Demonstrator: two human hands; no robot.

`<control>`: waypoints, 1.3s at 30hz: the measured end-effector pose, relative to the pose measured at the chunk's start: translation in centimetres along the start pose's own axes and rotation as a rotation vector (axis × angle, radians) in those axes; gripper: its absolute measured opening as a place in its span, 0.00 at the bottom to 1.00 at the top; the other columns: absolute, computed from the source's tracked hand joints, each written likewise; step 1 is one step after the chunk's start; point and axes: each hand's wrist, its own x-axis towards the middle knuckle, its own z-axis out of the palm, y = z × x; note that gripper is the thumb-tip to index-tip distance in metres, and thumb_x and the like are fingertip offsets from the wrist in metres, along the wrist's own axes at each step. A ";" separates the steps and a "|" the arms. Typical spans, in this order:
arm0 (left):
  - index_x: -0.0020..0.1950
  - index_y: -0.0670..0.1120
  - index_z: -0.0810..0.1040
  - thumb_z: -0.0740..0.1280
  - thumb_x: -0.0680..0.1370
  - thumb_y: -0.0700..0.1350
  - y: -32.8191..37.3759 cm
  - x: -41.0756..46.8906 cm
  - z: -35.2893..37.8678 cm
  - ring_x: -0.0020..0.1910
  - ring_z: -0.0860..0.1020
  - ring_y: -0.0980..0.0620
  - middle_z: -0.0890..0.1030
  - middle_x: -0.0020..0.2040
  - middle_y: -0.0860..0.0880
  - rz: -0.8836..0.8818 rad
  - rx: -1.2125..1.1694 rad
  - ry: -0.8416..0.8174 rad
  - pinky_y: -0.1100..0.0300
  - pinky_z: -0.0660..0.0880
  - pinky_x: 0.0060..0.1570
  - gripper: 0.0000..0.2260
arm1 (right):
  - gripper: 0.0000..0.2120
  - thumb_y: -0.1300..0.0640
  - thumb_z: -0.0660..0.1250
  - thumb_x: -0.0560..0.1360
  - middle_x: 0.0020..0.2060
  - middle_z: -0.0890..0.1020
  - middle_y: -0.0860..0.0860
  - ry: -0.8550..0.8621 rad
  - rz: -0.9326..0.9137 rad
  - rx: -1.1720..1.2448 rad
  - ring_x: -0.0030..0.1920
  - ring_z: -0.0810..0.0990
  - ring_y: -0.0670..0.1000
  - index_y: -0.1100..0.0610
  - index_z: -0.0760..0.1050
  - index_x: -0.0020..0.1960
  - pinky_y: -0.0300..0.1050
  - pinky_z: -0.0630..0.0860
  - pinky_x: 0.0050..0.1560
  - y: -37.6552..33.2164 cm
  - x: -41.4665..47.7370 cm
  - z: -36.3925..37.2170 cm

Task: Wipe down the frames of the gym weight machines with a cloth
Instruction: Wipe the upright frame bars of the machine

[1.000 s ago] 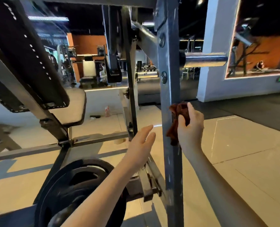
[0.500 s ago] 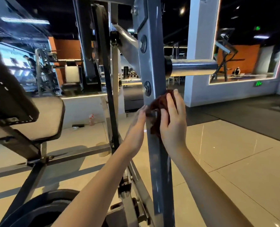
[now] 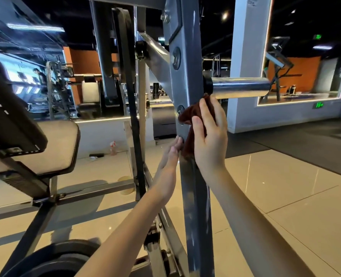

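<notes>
A dark red cloth (image 3: 192, 116) is held against the tall gray frame post (image 3: 194, 196) of a weight machine, about halfway up the picture. It is bunched up and pressed on the front and right side of the post, just under a silver bar (image 3: 239, 87) that sticks out to the right. The cloth is gripped by the right hand (image 3: 209, 136). The thumb is laid over the front of it and the fingers (image 3: 204, 110) are curled over its top part, so the cloth is pinched between them. A round bolt (image 3: 180, 108) is partly covered by the cloth's left edge.

The left hand (image 3: 169, 160) is held up on the left side of the post. Its fingers (image 3: 176, 143) are kept straight and close together, and nothing is gripped by them. The post's left edge is touched by their tips, right next to the low end of the cloth.

To the left, a tan seat pad (image 3: 53, 144) is seen, with a black back pad (image 3: 10, 116) tilted above it. A black weight plate (image 3: 61, 258) is seen low down at the left. A small spray bottle (image 3: 113, 148) is stood on the shiny tiled floor (image 3: 285, 196) behind the machine.
</notes>
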 end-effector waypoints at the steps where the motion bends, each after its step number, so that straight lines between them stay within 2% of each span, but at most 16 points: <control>1: 0.77 0.53 0.61 0.47 0.81 0.60 0.0 0.0 -0.1 0.63 0.61 0.77 0.64 0.74 0.58 0.004 0.000 -0.005 0.84 0.59 0.56 0.25 | 0.22 0.49 0.54 0.83 0.69 0.70 0.60 -0.002 -0.020 0.006 0.71 0.67 0.58 0.61 0.70 0.70 0.49 0.67 0.70 0.2 -0.8 -0.2; 4: 0.76 0.53 0.62 0.47 0.83 0.57 -0.1 0.1 -0.1 0.56 0.65 0.82 0.67 0.70 0.58 -0.013 -0.040 -0.014 0.85 0.62 0.49 0.22 | 0.18 0.54 0.58 0.82 0.69 0.70 0.57 -0.037 -0.035 -0.025 0.71 0.67 0.55 0.59 0.71 0.69 0.47 0.66 0.71 1.2 -6.1 -1.5; 6: 0.76 0.53 0.62 0.46 0.84 0.53 0.0 0.2 -0.1 0.52 0.66 0.83 0.67 0.68 0.59 -0.040 -0.066 -0.014 0.85 0.63 0.46 0.21 | 0.17 0.56 0.59 0.81 0.69 0.70 0.56 -0.056 -0.031 -0.029 0.71 0.67 0.52 0.60 0.72 0.68 0.42 0.65 0.72 1.4 -7.9 -2.0; 9: 0.75 0.53 0.63 0.47 0.84 0.53 0.2 -0.1 0.1 0.58 0.66 0.79 0.66 0.71 0.57 -0.022 -0.052 -0.006 0.83 0.63 0.53 0.20 | 0.16 0.58 0.61 0.80 0.66 0.74 0.59 -0.027 -0.054 -0.034 0.69 0.69 0.54 0.62 0.75 0.65 0.42 0.66 0.71 0.8 -4.0 -1.4; 11: 0.75 0.54 0.62 0.46 0.83 0.55 0.2 -0.1 0.0 0.63 0.65 0.72 0.66 0.69 0.61 -0.012 -0.033 -0.001 0.81 0.61 0.59 0.22 | 0.16 0.58 0.61 0.79 0.65 0.75 0.60 0.000 -0.066 -0.027 0.68 0.70 0.55 0.63 0.76 0.64 0.43 0.67 0.70 0.0 -0.4 -0.6; 13: 0.76 0.54 0.60 0.45 0.81 0.55 0.4 0.3 0.1 0.63 0.64 0.72 0.65 0.64 0.65 -0.042 -0.032 -0.005 0.84 0.58 0.56 0.23 | 0.17 0.57 0.60 0.80 0.66 0.74 0.60 0.030 -0.072 -0.048 0.69 0.70 0.57 0.63 0.75 0.65 0.45 0.66 0.71 -0.4 0.7 0.0; 15: 0.76 0.53 0.59 0.45 0.82 0.54 0.3 0.8 0.1 0.66 0.64 0.69 0.66 0.64 0.62 -0.069 -0.050 -0.006 0.81 0.59 0.56 0.22 | 0.18 0.55 0.57 0.82 0.67 0.74 0.60 0.046 -0.073 -0.077 0.69 0.69 0.59 0.63 0.74 0.66 0.51 0.68 0.70 -0.1 -1.6 -0.2; 19: 0.77 0.52 0.59 0.45 0.81 0.55 0.4 -0.1 -0.2 0.57 0.60 0.81 0.62 0.71 0.61 -0.051 -0.041 -0.039 0.87 0.58 0.50 0.24 | 0.17 0.55 0.56 0.83 0.68 0.71 0.59 -0.028 -0.093 -0.111 0.70 0.68 0.60 0.61 0.72 0.67 0.55 0.69 0.69 1.1 -8.9 -2.0; 23: 0.77 0.52 0.60 0.44 0.84 0.50 0.4 -0.2 -0.3 0.56 0.62 0.82 0.62 0.70 0.61 -0.050 -0.053 -0.068 0.86 0.59 0.51 0.21 | 0.17 0.56 0.57 0.82 0.66 0.74 0.60 -0.046 -0.106 -0.111 0.68 0.70 0.59 0.63 0.74 0.65 0.48 0.68 0.71 0.9 -4.7 -1.6; 26: 0.77 0.51 0.58 0.45 0.82 0.52 0.4 -0.2 -0.1 0.56 0.61 0.85 0.63 0.68 0.64 -0.017 -0.039 -0.063 0.86 0.58 0.51 0.23 | 0.17 0.58 0.59 0.80 0.65 0.74 0.60 0.004 -0.074 -0.085 0.68 0.70 0.57 0.62 0.74 0.66 0.46 0.68 0.70 0.1 -0.7 -0.4; 30: 0.74 0.52 0.61 0.45 0.84 0.47 0.5 -0.2 0.0 0.53 0.64 0.85 0.65 0.62 0.68 -0.011 -0.068 -0.063 0.86 0.61 0.48 0.19 | 0.17 0.58 0.58 0.81 0.68 0.70 0.59 -0.019 -0.129 -0.152 0.70 0.67 0.59 0.62 0.71 0.68 0.53 0.67 0.71 0.6 -4.8 -1.0; 33: 0.73 0.54 0.61 0.45 0.83 0.49 0.5 -0.3 0.2 0.54 0.63 0.86 0.63 0.61 0.71 -0.001 -0.062 -0.045 0.86 0.59 0.48 0.18 | 0.17 0.56 0.55 0.83 0.69 0.67 0.57 -0.082 -0.167 -0.169 0.71 0.67 0.60 0.60 0.69 0.69 0.54 0.66 0.71 1.3 -7.7 -2.0; 35: 0.75 0.53 0.60 0.46 0.82 0.51 0.6 -0.4 0.1 0.54 0.62 0.86 0.63 0.62 0.70 -0.008 -0.057 -0.048 0.86 0.59 0.49 0.21 | 0.18 0.55 0.54 0.83 0.68 0.70 0.58 -0.066 -0.171 -0.164 0.70 0.68 0.60 0.62 0.72 0.68 0.54 0.67 0.70 1.1 -5.9 -1.8; 39: 0.75 0.53 0.60 0.46 0.84 0.49 0.9 -0.2 -0.1 0.52 0.63 0.85 0.64 0.61 0.69 -0.012 -0.021 -0.038 0.84 0.62 0.50 0.19 | 0.17 0.58 0.58 0.81 0.66 0.74 0.62 -0.011 -0.145 -0.156 0.68 0.70 0.61 0.64 0.74 0.66 0.53 0.68 0.69 -0.5 0.4 0.0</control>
